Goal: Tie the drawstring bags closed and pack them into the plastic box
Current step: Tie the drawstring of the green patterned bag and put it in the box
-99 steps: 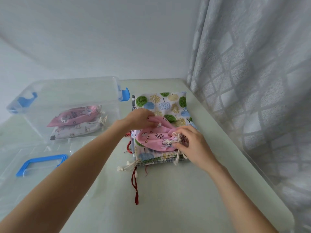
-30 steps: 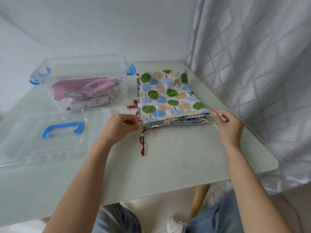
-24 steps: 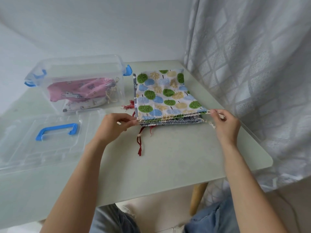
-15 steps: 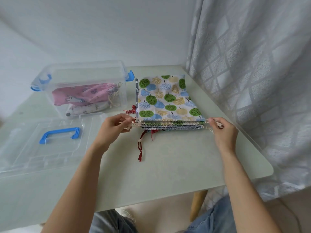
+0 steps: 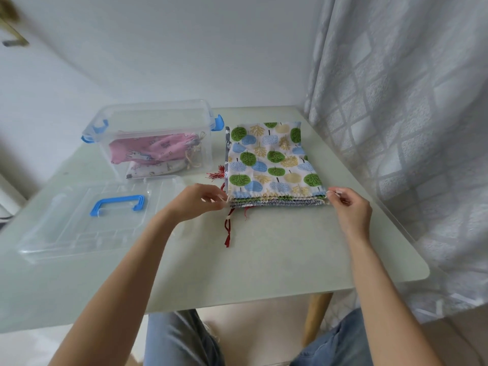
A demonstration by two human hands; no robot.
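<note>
Bare left forearm (image 5: 126,273) and bare right forearm (image 5: 380,286), no sleeves, watch or rings visible. Faded blue denim jeans (image 5: 182,339) on both legs, frayed at one knee.

Clear glossy plastic box (image 5: 158,122) and lid (image 5: 66,233); printed matt cloth bags (image 5: 272,159); smooth, faintly shiny table (image 5: 277,254); textured woven curtain (image 5: 409,114); wooden leg (image 5: 315,315).

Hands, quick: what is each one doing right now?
Left hand: pinches the tree-print bag's left drawstring end.
Right hand: pinches its right drawstring end.
</note>
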